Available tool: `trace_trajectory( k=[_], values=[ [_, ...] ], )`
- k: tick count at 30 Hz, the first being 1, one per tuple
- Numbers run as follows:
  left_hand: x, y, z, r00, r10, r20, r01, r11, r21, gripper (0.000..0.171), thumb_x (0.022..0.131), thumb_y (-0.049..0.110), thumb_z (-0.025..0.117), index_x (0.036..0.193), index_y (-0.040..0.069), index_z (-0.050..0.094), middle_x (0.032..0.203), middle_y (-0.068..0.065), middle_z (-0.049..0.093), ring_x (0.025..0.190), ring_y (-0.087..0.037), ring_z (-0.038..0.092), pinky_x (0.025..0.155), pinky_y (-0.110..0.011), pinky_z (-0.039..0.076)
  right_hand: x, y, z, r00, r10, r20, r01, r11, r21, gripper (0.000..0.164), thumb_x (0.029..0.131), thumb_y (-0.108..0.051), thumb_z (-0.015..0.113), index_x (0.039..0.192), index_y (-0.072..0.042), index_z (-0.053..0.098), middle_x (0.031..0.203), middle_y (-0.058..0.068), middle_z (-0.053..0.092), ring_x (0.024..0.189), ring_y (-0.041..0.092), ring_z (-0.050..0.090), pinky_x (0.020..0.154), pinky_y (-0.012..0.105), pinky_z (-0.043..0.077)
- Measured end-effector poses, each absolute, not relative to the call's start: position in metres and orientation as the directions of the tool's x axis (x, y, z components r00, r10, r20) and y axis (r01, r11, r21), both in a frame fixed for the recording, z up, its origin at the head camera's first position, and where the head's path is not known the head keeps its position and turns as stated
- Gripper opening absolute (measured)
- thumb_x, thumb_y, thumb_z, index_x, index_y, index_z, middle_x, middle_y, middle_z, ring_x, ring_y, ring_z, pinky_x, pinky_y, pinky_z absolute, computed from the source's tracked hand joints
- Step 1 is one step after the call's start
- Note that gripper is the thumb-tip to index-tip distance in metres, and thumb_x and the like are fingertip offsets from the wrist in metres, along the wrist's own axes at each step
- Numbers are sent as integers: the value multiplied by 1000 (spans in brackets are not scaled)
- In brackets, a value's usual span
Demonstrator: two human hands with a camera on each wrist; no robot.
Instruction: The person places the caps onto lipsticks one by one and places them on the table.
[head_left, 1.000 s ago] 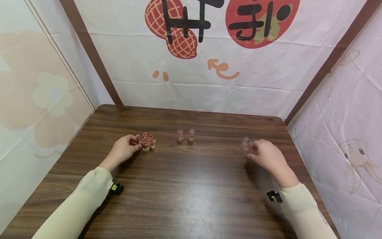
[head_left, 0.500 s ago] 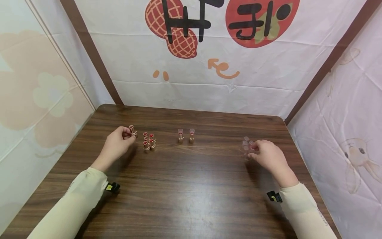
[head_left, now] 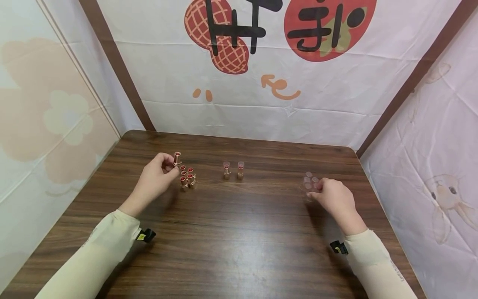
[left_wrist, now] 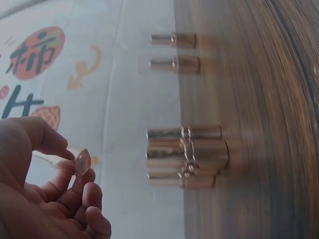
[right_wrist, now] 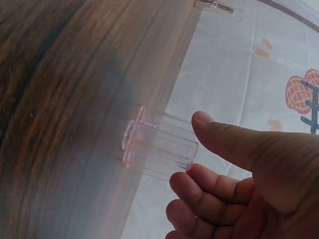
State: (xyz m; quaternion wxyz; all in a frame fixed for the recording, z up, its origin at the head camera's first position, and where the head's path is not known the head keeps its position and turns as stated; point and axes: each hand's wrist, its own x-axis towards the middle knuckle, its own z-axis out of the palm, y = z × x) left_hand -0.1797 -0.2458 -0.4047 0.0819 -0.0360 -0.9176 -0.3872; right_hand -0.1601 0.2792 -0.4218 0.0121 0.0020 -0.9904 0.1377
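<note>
My left hand (head_left: 158, 176) pinches a gold lipstick (head_left: 177, 158) with a red bullet, raised upright just behind a cluster of similar lipsticks (head_left: 191, 178). The left wrist view shows the round base of this held lipstick (left_wrist: 82, 163) between thumb and fingers. Over on the right, my right hand (head_left: 337, 197) is at a group of clear caps (head_left: 308, 180) standing on the table. Its thumb and fingertips close on the top end of a clear lipstick cap (right_wrist: 169, 142); the caps overlap, so their outlines are hard to separate.
Two lipsticks with clear caps on, a left one (head_left: 226, 169) and a right one (head_left: 240, 169), stand side by side near the table's middle. The brown wooden table (head_left: 239, 232) ends at a printed cloth wall (head_left: 242, 112) behind.
My left hand lifted one lipstick from the cluster's left side, drew it left, then brought it right and back behind the cluster. The right hand has shifted only slightly at the caps.
</note>
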Motion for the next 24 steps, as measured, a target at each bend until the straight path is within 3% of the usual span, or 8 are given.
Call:
trace_trajectory(
  k=[6, 11, 24],
  values=[
    [-176, -231, -400, -977, 52, 207, 185, 688, 702, 21, 92, 17, 64, 111, 10, 57, 103, -7, 62, 95, -20, 58, 78, -31, 45, -161, 278, -424, -999, 36, 16, 30, 956, -291, 28, 85, -39, 81, 93, -13, 75, 85, 5, 73, 72, 24, 64, 59, 44, 48],
    [-173, -220, -395, -970, 97, 224, 229, 685, 691, 21, 91, 16, 66, 110, 10, 58, 104, -7, 62, 96, -25, 59, 76, -36, 44, -159, 278, -423, -999, 54, 4, 51, 953, -300, 29, 87, -35, 79, 99, -9, 73, 93, 9, 74, 78, 26, 67, 65, 47, 51],
    [-169, -204, -389, -962, 152, 228, 272, 631, 727, 18, 92, 13, 67, 108, 12, 61, 106, -5, 57, 88, -23, 61, 65, -26, 54, -146, 285, -397, -999, 16, -37, 29, 917, -399, 35, 94, -26, 69, 122, -4, 69, 108, 13, 74, 96, 30, 69, 76, 48, 53]
  ],
)
